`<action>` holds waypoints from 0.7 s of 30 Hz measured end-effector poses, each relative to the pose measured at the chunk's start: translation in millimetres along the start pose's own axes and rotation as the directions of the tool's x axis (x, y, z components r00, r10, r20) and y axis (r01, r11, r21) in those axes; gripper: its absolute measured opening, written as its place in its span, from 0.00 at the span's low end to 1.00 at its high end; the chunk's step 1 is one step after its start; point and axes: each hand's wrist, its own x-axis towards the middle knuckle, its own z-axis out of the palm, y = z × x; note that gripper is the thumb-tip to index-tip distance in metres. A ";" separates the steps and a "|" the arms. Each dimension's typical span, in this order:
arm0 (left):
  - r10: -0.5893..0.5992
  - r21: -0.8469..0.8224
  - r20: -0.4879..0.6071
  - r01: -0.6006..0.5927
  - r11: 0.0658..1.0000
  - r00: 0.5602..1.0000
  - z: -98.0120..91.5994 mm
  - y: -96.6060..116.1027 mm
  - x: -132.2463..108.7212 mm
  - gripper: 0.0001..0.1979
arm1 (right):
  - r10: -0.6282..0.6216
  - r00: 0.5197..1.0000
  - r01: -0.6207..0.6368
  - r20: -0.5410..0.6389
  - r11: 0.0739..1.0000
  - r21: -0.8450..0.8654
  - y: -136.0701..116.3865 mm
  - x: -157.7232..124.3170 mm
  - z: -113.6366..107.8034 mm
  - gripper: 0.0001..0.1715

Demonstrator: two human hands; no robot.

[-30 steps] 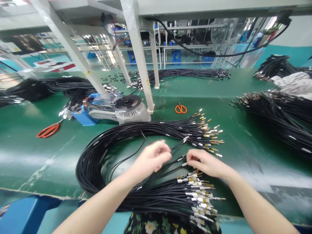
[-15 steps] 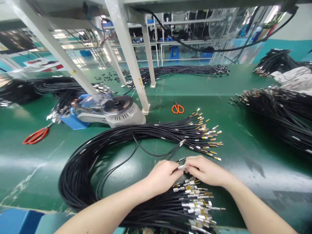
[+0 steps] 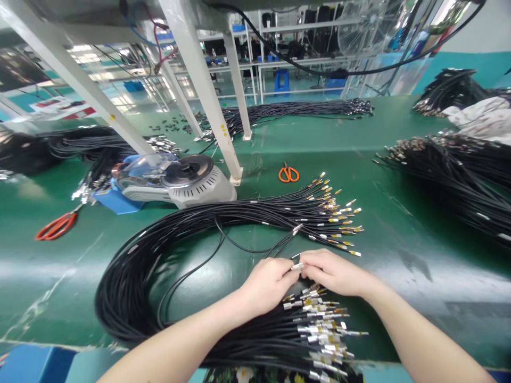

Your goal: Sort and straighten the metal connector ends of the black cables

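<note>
My left hand (image 3: 271, 282) and my right hand (image 3: 329, 272) meet in front of me, fingers closed on a small silvery connector (image 3: 297, 267) at the end of a black cable. The left fingers pinch its cable side, the right fingertips its other end. Around them curves a thick bundle of black cables (image 3: 120, 276), bent in a U on the green table. Its upper ends (image 3: 335, 215) carry yellow and white tips. Below my hands lie the lower ends (image 3: 323, 332), with silvery connectors and yellow wrapping. A few loose cables (image 3: 239, 246) run inside the U.
Behind the bundle stands a grey tape dispenser (image 3: 195, 183). Orange-handled scissors (image 3: 288, 174) lie beyond the cable ends, red-handled scissors (image 3: 58, 226) at the left. More cable bundles (image 3: 451, 181) occupy the right side and the back (image 3: 295, 110). White posts (image 3: 199, 85) rise from the table.
The view has shifted slightly, so the table sits a little higher in it. Both hands stay together on the connector, with only a slight change in finger position.
</note>
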 end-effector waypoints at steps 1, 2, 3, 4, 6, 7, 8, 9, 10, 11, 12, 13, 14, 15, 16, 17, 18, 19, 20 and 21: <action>0.001 -0.018 -0.007 -0.001 1.000 1.000 -3.4 0.3 -0.7 0.14 | 0.008 1.000 -0.008 -0.010 1.000 0.017 0.8 -1.3 -2.7 0.16; -0.001 -0.042 -0.025 0.000 0.999 1.000 -8.4 0.3 -1.9 0.14 | 0.020 1.000 -0.020 -0.022 1.000 0.021 2.1 -3.3 -5.7 0.15; 0.000 -0.073 -0.061 -0.004 0.997 0.998 -15.4 -0.1 -3.9 0.14 | 0.036 0.999 -0.035 -0.028 0.999 0.012 4.0 -6.0 -8.8 0.15; -0.001 -0.108 -0.123 -0.012 0.994 0.992 -24.4 -1.1 -6.6 0.14 | 0.056 0.998 -0.056 -0.019 0.998 -0.010 6.0 -9.2 -11.6 0.14; -0.025 -0.182 -0.338 -0.039 0.983 0.941 -47.5 -5.6 -13.8 0.13 | 0.119 0.992 -0.115 0.044 0.990 -0.081 9.6 -16.0 -15.9 0.09; -0.049 -0.213 -0.483 -0.064 0.975 0.874 -60.6 -9.1 -17.6 0.12 | 0.153 0.984 -0.142 0.090 0.983 -0.119 10.7 -19.0 -16.9 0.08; -0.074 -0.237 -0.635 -0.102 0.966 0.769 -73.7 -13.3 -21.3 0.11 | 0.184 0.974 -0.163 0.131 0.975 -0.153 11.2 -21.3 -17.1 0.07; -0.099 -0.248 -0.771 -0.153 0.957 0.629 -85.9 -17.8 -24.3 0.10 | 0.206 0.965 -0.177 0.160 0.967 -0.181 11.1 -22.7 -16.6 0.08; -0.120 -0.241 -0.869 -0.198 0.950 0.481 -96.0 -22.4 -26.5 0.09 | 0.221 0.960 -0.184 0.172 0.961 -0.207 10.6 -23.3 -15.7 0.09; -0.127 -0.217 -0.924 -0.223 0.950 0.360 -103.4 -26.8 -27.5 0.09 | 0.229 0.958 -0.188 0.173 0.955 -0.228 9.9 -23.1 -14.4 0.09; -0.116 -0.187 -0.945 -0.214 0.959 0.306 -107.3 -30.5 -27.2 0.09 | 0.233 0.958 -0.189 0.166 0.952 -0.242 9.1 -22.3 -13.3 0.08; -0.092 -0.155 -0.940 -0.172 0.973 0.328 -107.7 -33.3 -25.8 0.09 | 0.232 0.961 -0.191 0.151 0.950 -0.248 8.3 -21.1 -12.4 0.08; -0.062 -0.117 -0.911 -0.113 0.987 0.408 -104.8 -35.0 -23.3 0.08 | 0.226 0.966 -0.190 0.129 0.951 -0.244 7.6 -19.9 -12.1 0.07; -0.037 -0.075 -0.853 -0.053 0.996 0.520 -99.2 -35.3 -20.2 0.08 | 0.214 0.972 -0.187 0.099 0.955 -0.228 6.9 -18.7 -12.2 0.07; -0.021 -0.038 -0.776 -0.013 0.999 0.631 -91.9 -34.4 -16.8 0.09 | 0.198 0.978 -0.181 0.067 0.963 -0.200 6.1 -17.7 -12.9 0.07; -0.012 -0.017 -0.695 0.000 1.000 0.719 -83.9 -32.4 -13.5 0.09 | 0.181 0.983 -0.173 0.036 0.971 -0.162 5.1 -17.1 -13.8 0.06; -0.003 -0.014 -0.625 -0.007 1.000 0.781 -76.2 -29.4 -10.7 0.10 | 0.168 0.986 -0.166 0.011 0.979 -0.120 4.0 -16.8 -14.9 0.06; 0.005 -0.031 -0.571 -0.028 0.999 0.821 -69.5 -25.8 -8.8 0.11 | 0.159 0.987 -0.159 -0.005 0.984 -0.076 2.7 -16.7 -15.8 0.05; 0.012 -0.065 -0.528 -0.054 0.996 0.849 -64.4 -21.8 -7.8 0.12 | 0.152 0.988 -0.152 -0.011 0.988 -0.038 1.6 -16.8 -16.4 0.05; 0.012 -0.120 -0.497 -0.083 0.989 0.868 -60.7 -17.8 -7.8 0.13 | 0.147 0.989 -0.147 -0.011 0.989 -0.010 0.9 -16.9 -16.6 0.05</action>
